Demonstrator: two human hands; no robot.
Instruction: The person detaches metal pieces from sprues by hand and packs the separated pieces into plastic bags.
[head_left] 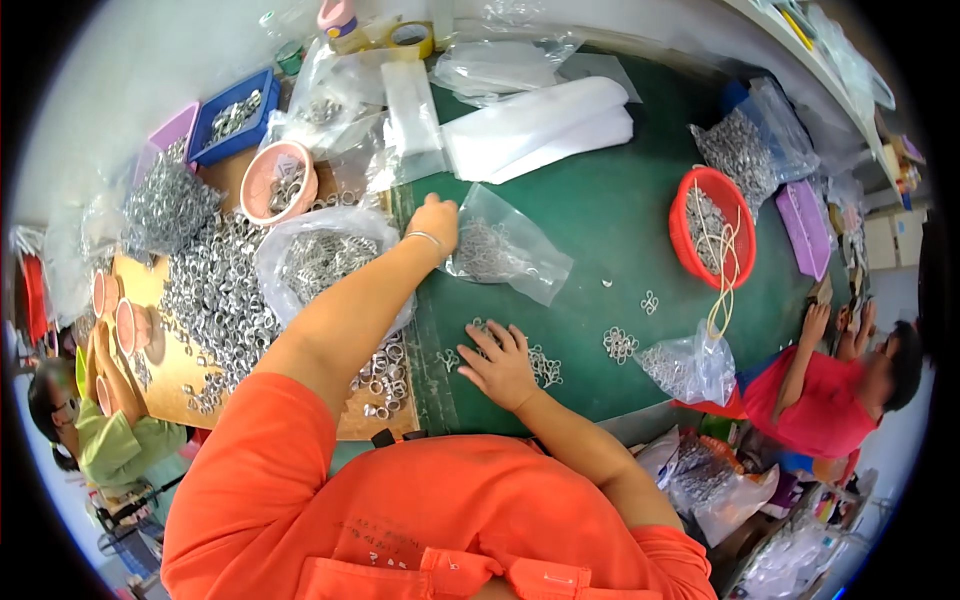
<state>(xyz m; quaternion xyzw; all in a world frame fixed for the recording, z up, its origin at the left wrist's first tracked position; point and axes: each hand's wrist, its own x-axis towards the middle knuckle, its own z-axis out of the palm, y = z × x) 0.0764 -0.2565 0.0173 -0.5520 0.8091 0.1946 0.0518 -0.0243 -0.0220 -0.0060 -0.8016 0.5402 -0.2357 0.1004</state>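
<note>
My left hand (pixel 435 225) is closed at the edge of a clear plastic bag (pixel 535 262). Small silvery metal pieces (pixel 484 248) fill part of this bag, which lies on the green tabletop (pixel 590 230). Nearer to me, my right hand (pixel 500 365) rests with spread fingers over a small heap of metal pieces (pixel 545 366); the part under the palm is hidden. Another little cluster of metal pieces (pixel 620 344) lies to the right of it, with a single piece (pixel 650 302) farther off.
At left, metal rings (pixel 215 300) cover a wooden board beside a ring-filled plastic bag (pixel 375 232), a pink basket (pixel 300 160) and a blue bin (pixel 262 90). A red basket (pixel 745 245) stands right. One person (pixel 120 435) sits left, another (pixel 830 400) right.
</note>
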